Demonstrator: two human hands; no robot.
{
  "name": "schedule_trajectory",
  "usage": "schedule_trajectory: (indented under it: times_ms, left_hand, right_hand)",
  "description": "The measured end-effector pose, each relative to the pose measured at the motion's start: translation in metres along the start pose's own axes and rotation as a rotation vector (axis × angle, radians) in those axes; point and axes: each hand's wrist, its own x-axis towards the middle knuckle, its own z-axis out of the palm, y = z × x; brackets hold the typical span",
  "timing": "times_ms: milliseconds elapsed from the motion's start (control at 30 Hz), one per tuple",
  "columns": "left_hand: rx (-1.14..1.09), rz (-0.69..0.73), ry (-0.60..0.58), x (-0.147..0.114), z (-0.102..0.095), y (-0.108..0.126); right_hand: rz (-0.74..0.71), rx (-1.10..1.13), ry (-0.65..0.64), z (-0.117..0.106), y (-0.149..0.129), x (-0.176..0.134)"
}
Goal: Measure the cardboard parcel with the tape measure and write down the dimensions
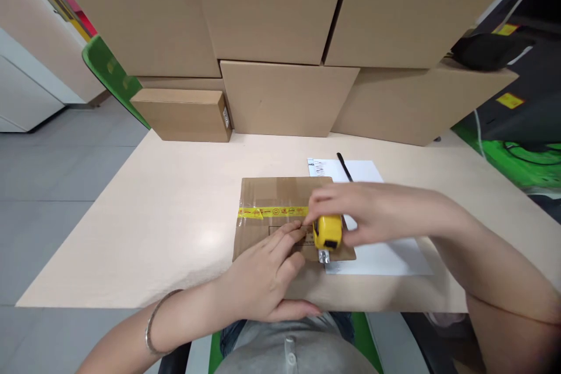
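A flat brown cardboard box [263,190], banded with printed yellow tape [275,211], lies near the desk's front edge. My left hand [267,274] rests on its lower part, fingers stretched forward and thumb spread toward me. Over the box's right side, my right hand [335,204] curls around a yellow tape measure [328,232]. Its fingertips are on the left of the case and its thumb is at the right. The metal tip [324,256] of the tape measure points toward me by the box's front edge.
White paper [385,260] lies partly under the box, with a black pen [344,166] on its upper part. Large cardboard boxes [280,99] stand stacked along the back of the desk [175,204]. A smaller closed carton [184,120] sits at the back left.
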Motion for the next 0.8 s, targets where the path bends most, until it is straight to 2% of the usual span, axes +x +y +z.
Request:
schedule_trajectory:
  times_ms: [67, 133, 200, 233, 267, 333, 400, 467, 567, 667, 800]
  left_hand:
    - [-0.170, -0.058, 0.051, -0.002, -0.007, 0.002]
    - [-0.297, -0.151, 0.210, -0.007, -0.017, -0.003]
    - [-0.352, -0.326, 0.456, -0.013, -0.027, -0.018]
    - [-0.363, -0.453, 0.586, -0.017, -0.031, -0.029]
    - [-0.372, -0.583, 0.663, -0.021, -0.033, -0.043]
    - [-0.377, -0.833, 0.628, -0.029, -0.031, -0.071]
    - [-0.350, -0.942, 0.505, -0.035, -0.023, -0.095]
    - [-0.372, -0.937, 0.416, -0.038, -0.014, -0.108]
    - [-0.501, -0.849, 0.347, -0.038, -0.009, -0.112]
    - [-0.658, -0.711, 0.341, -0.037, -0.019, -0.111]
    - [-0.748, -0.603, 0.398, -0.034, -0.038, -0.110]
  right_hand:
    - [0.025, 0.078, -0.016, 0.015, -0.003, -0.014]
    - [0.031, 0.185, 0.053, 0.023, 0.007, -0.031]
    - [0.074, 0.331, 0.221, 0.029, 0.027, -0.048]
    - [0.134, 0.415, 0.328, 0.033, 0.038, -0.055]
    - [0.210, 0.502, 0.434, 0.038, 0.049, -0.060]
    - [0.365, 0.656, 0.583, 0.050, 0.067, -0.065]
    - [0.449, 0.764, 0.619, 0.064, 0.077, -0.062]
    - [0.454, 0.864, 0.603, 0.076, 0.079, -0.057]
    - [0.418, 0.998, 0.648, 0.085, 0.071, -0.055]
    - [0.400, 1.040, 0.753, 0.085, 0.057, -0.062]
    - [0.357, 1.045, 0.917, 0.074, 0.037, -0.075]
